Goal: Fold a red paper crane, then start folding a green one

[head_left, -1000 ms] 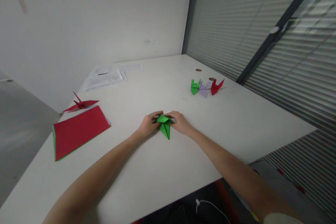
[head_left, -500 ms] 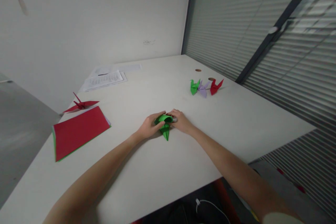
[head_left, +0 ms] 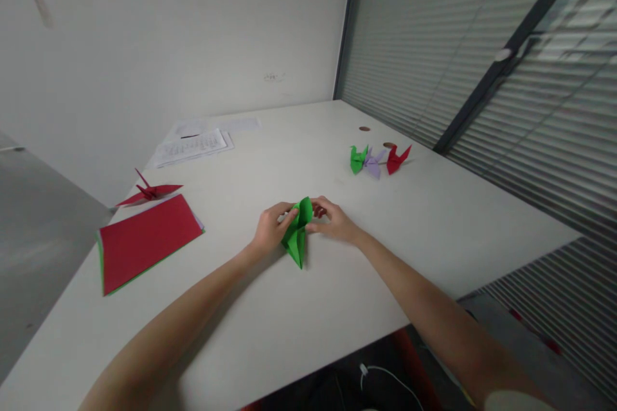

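A partly folded piece of green origami paper (head_left: 296,243) is held just over the white table at the middle of the view, its narrow point toward me. My left hand (head_left: 274,228) pinches its left side, thumb on the near face and fingers behind. On the other side, my right hand (head_left: 333,221) has its thumb and curled fingers at the right edge of the paper, around a raised, curved flap. The fingertips of both hands are partly hidden behind the paper.
A stack of coloured sheets, red on top (head_left: 149,241), lies at the left, with a red paper crane (head_left: 150,192) behind it. Printed papers (head_left: 193,148) lie farther back. Green (head_left: 357,159), lilac (head_left: 373,164) and red (head_left: 398,159) cranes stand at the back right, near blinds.
The green paper has been turned and opened, so more of it shows and its flap stands upright. My right hand's fingers have spread a little; my left hand has shifted slightly left.
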`<state>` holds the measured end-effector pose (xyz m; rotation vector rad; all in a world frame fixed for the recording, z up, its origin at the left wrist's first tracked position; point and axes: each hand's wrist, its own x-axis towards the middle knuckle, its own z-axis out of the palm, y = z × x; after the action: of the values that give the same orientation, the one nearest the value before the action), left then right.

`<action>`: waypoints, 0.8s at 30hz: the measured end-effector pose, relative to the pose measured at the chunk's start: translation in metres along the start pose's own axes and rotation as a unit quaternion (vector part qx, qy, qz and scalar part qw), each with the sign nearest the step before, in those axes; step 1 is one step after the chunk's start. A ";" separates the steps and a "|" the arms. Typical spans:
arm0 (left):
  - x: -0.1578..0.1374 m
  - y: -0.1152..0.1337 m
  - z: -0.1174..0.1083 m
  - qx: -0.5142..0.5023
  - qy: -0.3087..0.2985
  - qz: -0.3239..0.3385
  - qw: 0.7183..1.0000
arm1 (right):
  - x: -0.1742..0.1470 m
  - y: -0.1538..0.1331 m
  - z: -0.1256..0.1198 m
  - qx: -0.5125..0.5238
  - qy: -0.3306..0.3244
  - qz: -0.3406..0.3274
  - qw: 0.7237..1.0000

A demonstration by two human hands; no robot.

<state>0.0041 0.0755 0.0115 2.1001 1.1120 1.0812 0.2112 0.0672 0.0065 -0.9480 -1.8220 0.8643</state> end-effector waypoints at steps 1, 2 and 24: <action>-0.001 0.001 0.000 0.009 -0.001 0.008 1.000 | 0.000 -0.004 -0.001 -0.001 0.016 -0.009 1.000; -0.001 0.003 0.000 0.017 -0.006 0.020 1.000 | 0.000 -0.008 -0.002 -0.004 0.030 -0.017 0.999; -0.008 0.008 0.011 -0.120 -0.027 -0.059 0.991 | 0.003 -0.018 0.005 0.083 0.123 0.005 0.989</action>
<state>0.0141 0.0643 0.0079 1.8426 1.0129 1.0402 0.2008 0.0608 0.0209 -0.9156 -1.5131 0.8503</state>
